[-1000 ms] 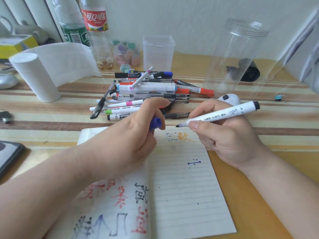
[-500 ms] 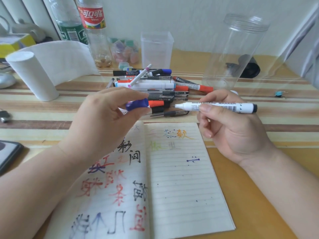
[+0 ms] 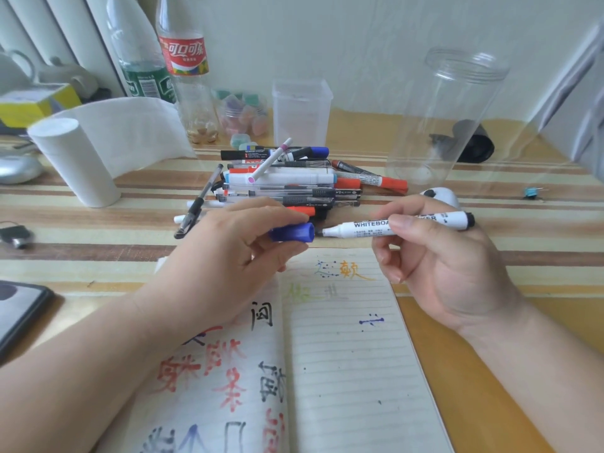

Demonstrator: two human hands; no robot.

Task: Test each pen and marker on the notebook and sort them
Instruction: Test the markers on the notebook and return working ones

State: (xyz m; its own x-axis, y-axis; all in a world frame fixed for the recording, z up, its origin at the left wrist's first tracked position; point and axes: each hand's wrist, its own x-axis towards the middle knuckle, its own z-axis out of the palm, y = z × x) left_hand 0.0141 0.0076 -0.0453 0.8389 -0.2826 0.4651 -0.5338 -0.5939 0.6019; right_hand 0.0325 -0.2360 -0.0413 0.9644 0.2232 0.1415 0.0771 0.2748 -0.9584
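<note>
Head view, and it's a tidy little line-up. The left hand (image 3: 228, 253) pinches a stubby blue plastic cap (image 3: 292, 232) between thumb and fingertips, its open mouth turned to the right. The right hand (image 3: 438, 256) grips a white whiteboard marker (image 3: 362, 227) by the barrel, thumb on top and fingers curled beneath. The nib points left and stops just short of that cap. Level, end to end: that reads to me as a recapping, so the nib won't dry out.

Both hover over the top edge of the open lined notebook (image 3: 343, 354), whose pages are busy with red, black and blue test scribbles. Beyond lies the heap of pens and markers (image 3: 287, 184) on the striped table (image 3: 98, 223). A tall clear plastic jar (image 3: 451, 119) and a small clear square tub (image 3: 302, 109) stand further back, likely there for the sorting.
</note>
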